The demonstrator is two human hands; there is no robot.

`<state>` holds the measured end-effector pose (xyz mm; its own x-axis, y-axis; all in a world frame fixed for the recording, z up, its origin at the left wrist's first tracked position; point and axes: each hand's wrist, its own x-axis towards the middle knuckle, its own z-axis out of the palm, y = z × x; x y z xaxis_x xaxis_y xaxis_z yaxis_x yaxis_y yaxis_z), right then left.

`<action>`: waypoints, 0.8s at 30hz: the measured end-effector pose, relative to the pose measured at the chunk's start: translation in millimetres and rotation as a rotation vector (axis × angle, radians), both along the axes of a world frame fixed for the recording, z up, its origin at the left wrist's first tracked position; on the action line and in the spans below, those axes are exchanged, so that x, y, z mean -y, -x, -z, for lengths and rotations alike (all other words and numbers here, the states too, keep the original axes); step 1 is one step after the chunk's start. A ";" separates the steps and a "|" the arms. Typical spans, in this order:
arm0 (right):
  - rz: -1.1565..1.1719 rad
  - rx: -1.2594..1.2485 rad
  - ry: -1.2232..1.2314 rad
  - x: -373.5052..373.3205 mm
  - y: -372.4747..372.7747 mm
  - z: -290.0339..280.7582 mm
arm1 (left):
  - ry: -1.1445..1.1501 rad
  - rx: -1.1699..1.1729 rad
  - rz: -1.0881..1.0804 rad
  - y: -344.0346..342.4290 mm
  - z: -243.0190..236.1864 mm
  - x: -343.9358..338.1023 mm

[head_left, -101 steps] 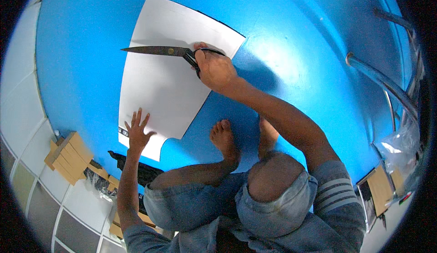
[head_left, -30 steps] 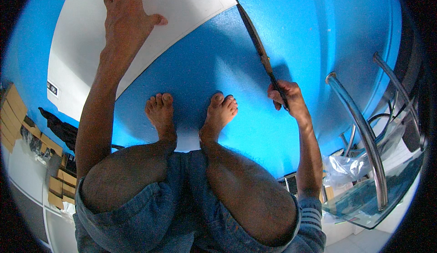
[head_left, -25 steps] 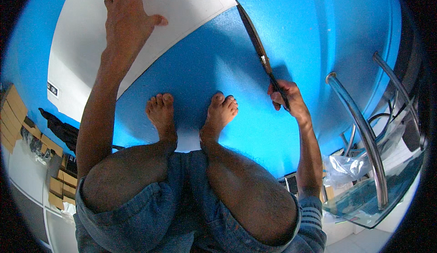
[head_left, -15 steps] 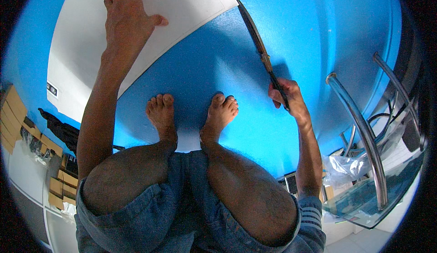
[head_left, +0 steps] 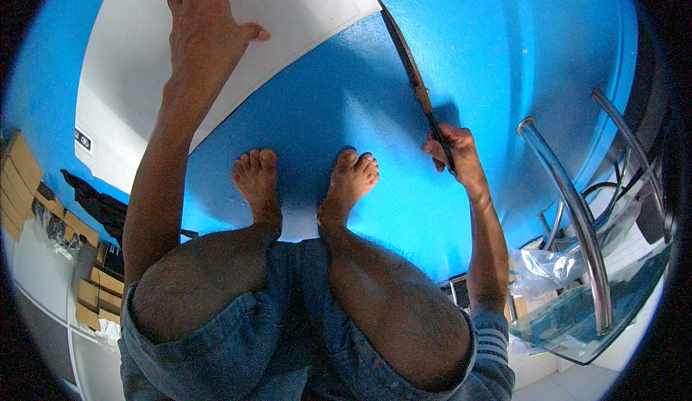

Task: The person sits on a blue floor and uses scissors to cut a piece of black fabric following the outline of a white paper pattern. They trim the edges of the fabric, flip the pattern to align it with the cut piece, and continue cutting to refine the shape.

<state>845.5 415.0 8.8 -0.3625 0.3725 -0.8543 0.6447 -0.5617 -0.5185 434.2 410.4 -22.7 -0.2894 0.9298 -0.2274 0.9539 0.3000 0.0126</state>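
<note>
Far left, the left hand [head_left: 205, 37] lies on white sheet [head_left: 295, 11] — fingers apart; the right hand [head_left: 463, 157] has fingers clamped on scissors [head_left: 419, 87].

No lettering was legible.
A small black-and-white label [head_left: 84, 140] stood at the left edge of the white sheet [head_left: 310, 1]; pale marks [head_left: 114, 250] on a black box [head_left: 112, 262] were too small.

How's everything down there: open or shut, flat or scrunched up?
White sheet: spread out, partly out of view
Left hand: open, thumb spread, on the sheet
Scissors: held edge-on to us; can't tell if open or shut
Right hand: closed around the scissors' handles
Clear plastic: scrunched up
Black bundle: crumpled
</note>
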 end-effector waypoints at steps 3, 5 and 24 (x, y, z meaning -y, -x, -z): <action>-0.039 0.009 -0.029 -1.5 1.6 -1.2 | 0.011 -0.003 -0.002 0.0 -0.9 -0.7; -0.041 0.029 -0.032 -1.5 2.9 -1.8 | 0.020 -0.015 0.001 0.1 -0.4 -0.8; 0.022 0.023 0.036 -2.0 6.2 -8.0 | -0.016 0.012 -0.030 -3.4 -1.1 -0.7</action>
